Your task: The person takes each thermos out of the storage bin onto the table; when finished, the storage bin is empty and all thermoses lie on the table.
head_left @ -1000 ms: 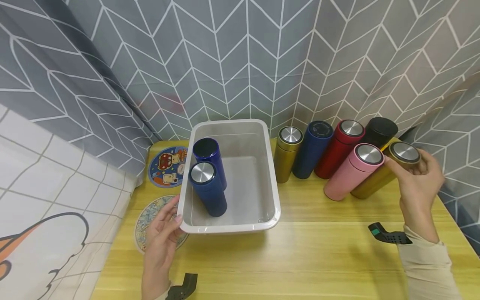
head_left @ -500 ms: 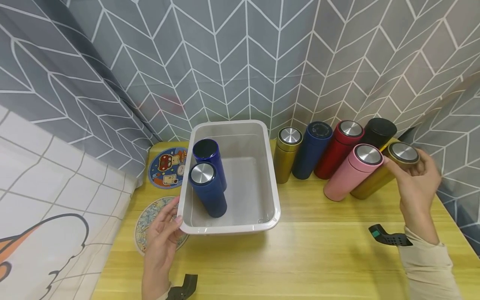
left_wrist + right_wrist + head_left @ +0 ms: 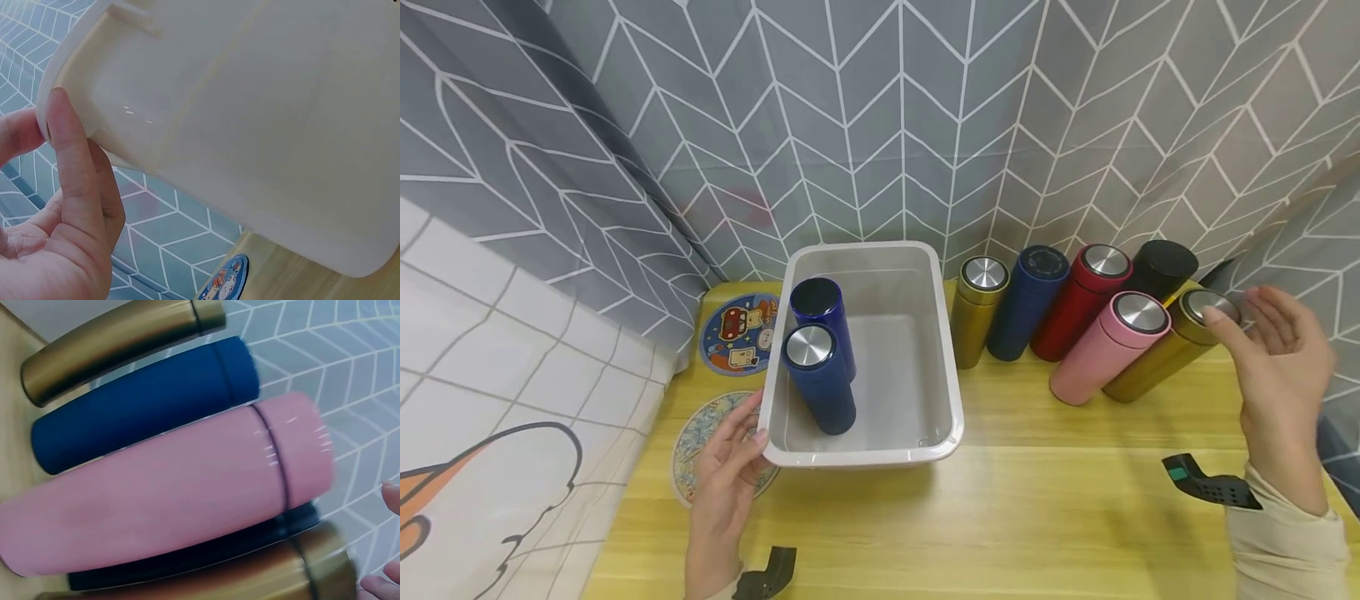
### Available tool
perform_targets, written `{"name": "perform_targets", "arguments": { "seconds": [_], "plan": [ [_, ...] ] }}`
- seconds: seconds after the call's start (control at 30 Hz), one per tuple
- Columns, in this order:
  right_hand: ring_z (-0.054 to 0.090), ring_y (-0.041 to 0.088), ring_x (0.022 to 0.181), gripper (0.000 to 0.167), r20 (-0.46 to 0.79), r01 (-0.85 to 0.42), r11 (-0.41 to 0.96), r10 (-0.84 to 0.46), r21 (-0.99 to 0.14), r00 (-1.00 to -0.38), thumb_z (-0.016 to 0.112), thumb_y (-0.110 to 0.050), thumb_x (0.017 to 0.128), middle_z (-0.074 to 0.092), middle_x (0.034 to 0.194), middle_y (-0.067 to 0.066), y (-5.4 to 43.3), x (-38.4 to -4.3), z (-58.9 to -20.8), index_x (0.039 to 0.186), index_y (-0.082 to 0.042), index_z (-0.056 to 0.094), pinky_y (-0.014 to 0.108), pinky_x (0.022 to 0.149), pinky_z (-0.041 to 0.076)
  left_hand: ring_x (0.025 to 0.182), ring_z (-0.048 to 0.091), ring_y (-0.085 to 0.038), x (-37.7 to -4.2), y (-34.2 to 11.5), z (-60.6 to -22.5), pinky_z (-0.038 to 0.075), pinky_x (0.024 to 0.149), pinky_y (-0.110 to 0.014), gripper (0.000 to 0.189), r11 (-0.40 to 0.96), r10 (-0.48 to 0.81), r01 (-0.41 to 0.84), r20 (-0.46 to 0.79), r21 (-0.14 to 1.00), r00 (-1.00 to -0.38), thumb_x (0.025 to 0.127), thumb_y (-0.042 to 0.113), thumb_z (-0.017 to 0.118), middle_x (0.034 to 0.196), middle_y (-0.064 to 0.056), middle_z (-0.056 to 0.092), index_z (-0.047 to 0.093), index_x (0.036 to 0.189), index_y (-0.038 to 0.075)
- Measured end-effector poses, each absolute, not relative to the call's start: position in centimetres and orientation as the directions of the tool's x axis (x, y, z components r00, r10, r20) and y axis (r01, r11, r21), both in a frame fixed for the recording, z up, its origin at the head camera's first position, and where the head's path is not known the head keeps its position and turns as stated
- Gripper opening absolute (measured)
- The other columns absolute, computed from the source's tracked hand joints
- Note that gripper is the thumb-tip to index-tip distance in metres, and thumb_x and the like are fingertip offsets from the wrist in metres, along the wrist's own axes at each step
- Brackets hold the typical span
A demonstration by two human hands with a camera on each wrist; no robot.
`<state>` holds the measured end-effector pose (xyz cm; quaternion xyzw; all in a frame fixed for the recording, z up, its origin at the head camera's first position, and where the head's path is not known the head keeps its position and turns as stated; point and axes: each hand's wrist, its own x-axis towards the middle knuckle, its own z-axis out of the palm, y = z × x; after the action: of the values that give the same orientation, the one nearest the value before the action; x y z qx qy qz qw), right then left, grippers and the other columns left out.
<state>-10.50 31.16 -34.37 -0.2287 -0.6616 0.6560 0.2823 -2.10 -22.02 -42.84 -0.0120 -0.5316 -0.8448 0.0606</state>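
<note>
My left hand point(image 3: 726, 475) pinches the front left rim of a pale grey plastic bin point(image 3: 865, 457); the left wrist view shows fingers and thumb on either side of the rim. Two thermos bottles stand inside the bin at its left: a dark blue one with a steel-topped lid point(image 3: 822, 383) and a glossy violet-blue one point(image 3: 842, 333) behind it. At the far right, my right hand point(image 3: 1288, 375) is spread beside a gold thermos point(image 3: 1157, 358), its thumb over the lid's edge in the head view. Whether the thumb touches the lid I cannot tell.
Between bin and right hand stand a smaller gold thermos point(image 3: 972, 321), a blue one point(image 3: 1026, 308), a red one point(image 3: 1075, 308), a pink one point(image 3: 1101, 354) and a black one point(image 3: 1163, 265). Two round mats point(image 3: 741, 333) lie left of the bin. A curtain point(image 3: 880, 125) hangs behind.
My right hand has let go of the gold thermos at the far right and drawn off to the right, fingers spreading. The left hand and the bin stay in place.
</note>
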Motion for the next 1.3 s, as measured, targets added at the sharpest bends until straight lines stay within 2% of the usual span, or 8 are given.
{"name": "perform_targets", "arguments": {
  "seconds": [0.17, 0.23, 0.5, 0.57, 0.67, 0.83, 1.1, 1.3],
  "plan": [
    [0.044, 0.005, 0.142, 0.059, 0.136, 0.054, 0.26, 0.656, -0.964, -0.742, 0.07, -0.004, 0.09, 0.054, 0.144, -0.012, 30.5, -9.1, -32.6, 0.143, -0.022, 0.053, 0.007, 0.119, 0.027, 0.102, 0.068, -0.009, -2.3, -22.0, -42.9, 0.062, 0.081, -0.021, 0.046, -0.425, -0.084, 0.112, 0.084, 0.898, -0.993, 0.097, -0.013, 0.044, 0.117, -0.002, 0.068, 0.055, 0.138, 0.003],
    [0.046, 0.005, 0.14, 0.059, 0.155, 0.035, 0.275, 0.637, -0.961, -0.755, 0.07, -0.002, 0.089, 0.055, 0.143, -0.012, 30.0, -8.7, -31.9, 0.142, -0.021, 0.054, 0.006, 0.118, 0.029, 0.102, 0.068, -0.009, -2.3, -22.0, -43.0, 0.062, 0.08, -0.02, 0.046, -0.419, -0.08, 0.114, 0.089, 0.901, -0.993, 0.097, -0.012, 0.044, 0.117, -0.002, 0.068, 0.055, 0.139, 0.003],
    [0.059, 0.016, 0.128, 0.046, 0.357, -0.354, 0.109, 0.517, -0.929, -0.778, 0.073, 0.009, 0.083, 0.069, 0.129, 0.005, 25.6, -8.1, -29.5, 0.128, 0.0, 0.065, 0.012, 0.109, 0.045, 0.105, 0.068, -0.009, -2.4, -22.2, -43.1, 0.062, 0.082, -0.021, 0.046, -0.432, -0.071, 0.113, 0.091, 0.895, -0.993, 0.097, -0.012, 0.043, 0.12, -0.001, 0.067, 0.057, 0.137, 0.007],
    [0.063, 0.018, 0.123, 0.046, 0.378, -0.401, 0.054, 0.467, -0.915, -0.8, 0.075, 0.011, 0.08, 0.071, 0.124, 0.008, 24.1, -8.4, -28.9, 0.124, 0.003, 0.067, 0.013, 0.105, 0.049, 0.105, 0.068, -0.009, -2.4, -22.3, -43.1, 0.062, 0.082, -0.021, 0.046, -0.439, -0.072, 0.114, 0.091, 0.891, -0.993, 0.097, -0.012, 0.042, 0.12, -0.002, 0.067, 0.057, 0.137, 0.007],
    [0.064, 0.017, 0.121, 0.047, 0.354, -0.378, 0.002, 0.357, -0.926, -0.865, 0.077, 0.011, 0.078, 0.072, 0.122, 0.008, 22.1, -8.9, -28.1, 0.124, 0.004, 0.067, 0.012, 0.102, 0.05, 0.105, 0.068, -0.009, -2.3, -22.3, -43.2, 0.062, 0.083, -0.022, 0.046, -0.443, -0.074, 0.118, 0.095, 0.889, -0.993, 0.097, -0.013, 0.042, 0.119, -0.002, 0.067, 0.057, 0.137, 0.006],
    [0.061, 0.011, 0.126, 0.049, 0.33, -0.319, 0.093, 0.149, -0.943, -0.932, 0.077, 0.002, 0.083, 0.069, 0.129, 0.004, 19.6, -9.7, -27.5, 0.13, -0.002, 0.064, 0.009, 0.104, 0.047, 0.104, 0.068, -0.01, -2.3, -22.3, -43.3, 0.062, 0.083, -0.022, 0.046, -0.447, -0.067, 0.122, 0.103, 0.886, -0.992, 0.097, -0.013, 0.042, 0.118, -0.003, 0.067, 0.054, 0.139, 0.003],
    [0.057, 0.005, 0.13, 0.047, 0.3, -0.304, 0.357, -0.067, -0.883, -0.951, 0.075, -0.013, 0.09, 0.065, 0.135, -0.005, 16.1, -11.9, -28.0, 0.136, -0.015, 0.062, 0.009, 0.109, 0.043, 0.105, 0.069, -0.01, -2.4, -22.2, -43.3, 0.062, 0.084, -0.023, 0.046, -0.451, -0.058, 0.13, 0.117, 0.883, -0.991, 0.097, -0.013, 0.042, 0.118, -0.003, 0.066, 0.055, 0.138, 0.004],
    [0.057, 0.011, 0.132, 0.046, 0.248, -0.302, 0.345, -0.193, -0.889, -0.949, 0.074, -0.021, 0.091, 0.064, 0.137, 0.001, 13.6, -13.6, -28.5, 0.135, -0.018, 0.061, 0.023, 0.117, 0.043, 0.105, 0.069, -0.01, -2.3, -22.3, -43.3, 0.062, 0.084, -0.023, 0.046, -0.451, -0.058, 0.132, 0.119, 0.883, -0.991, 0.097, -0.012, 0.042, 0.118, -0.003, 0.067, 0.055, 0.138, 0.005]
  ]
}}
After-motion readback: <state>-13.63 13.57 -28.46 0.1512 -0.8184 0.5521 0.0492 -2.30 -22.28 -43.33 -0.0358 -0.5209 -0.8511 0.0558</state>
